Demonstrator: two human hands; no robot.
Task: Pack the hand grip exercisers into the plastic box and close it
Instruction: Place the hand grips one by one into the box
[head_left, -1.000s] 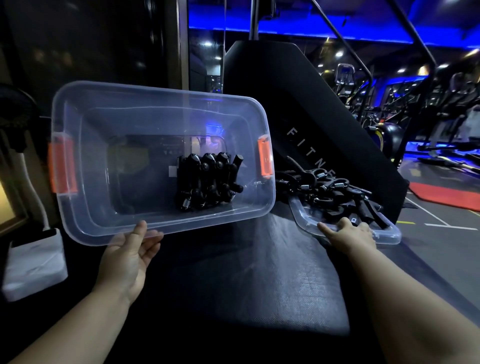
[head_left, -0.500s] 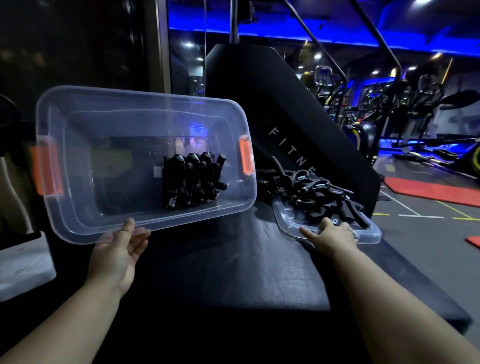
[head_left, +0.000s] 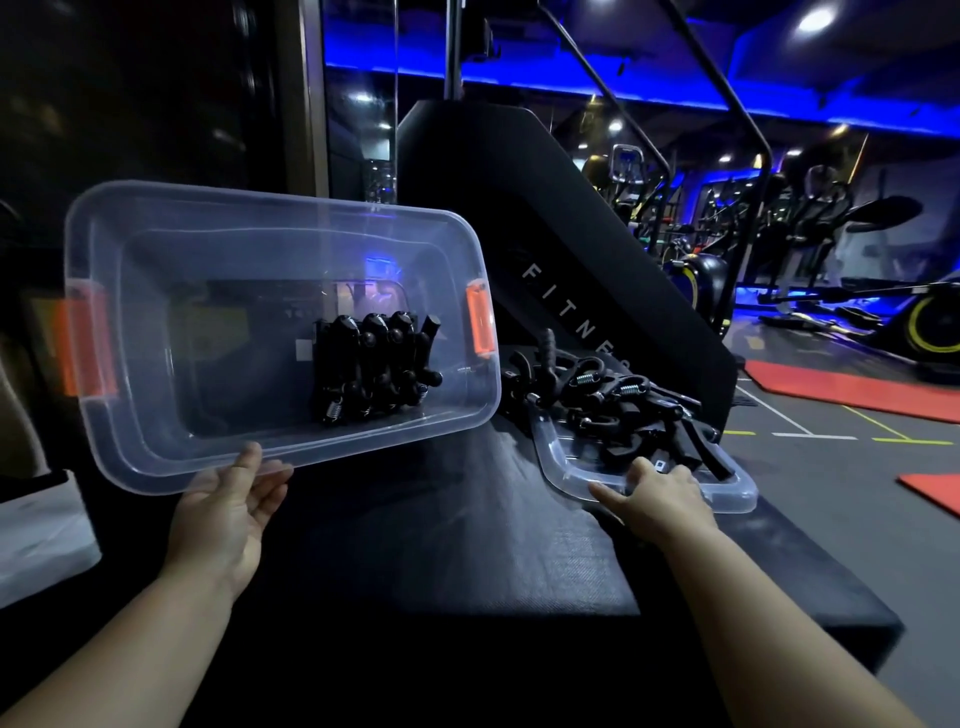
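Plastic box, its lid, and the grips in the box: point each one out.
plastic box (head_left: 156, 462), head view, near left corner of rim
lid (head_left: 737, 491), head view, near right corner
grips in the box (head_left: 363, 364), head view, middle of the bunch

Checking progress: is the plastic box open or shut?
Open. The plastic box has no lid on; the lid lies beside it, carrying loose exercisers.

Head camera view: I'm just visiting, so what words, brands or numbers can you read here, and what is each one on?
"F I T N E": white letters down the black slanted panel; what follows is hidden behind the loose hand grip exercisers.
White label seen through the plastic box: too small to read.
Pale tag among the exercisers on the lid: too blurred to read.
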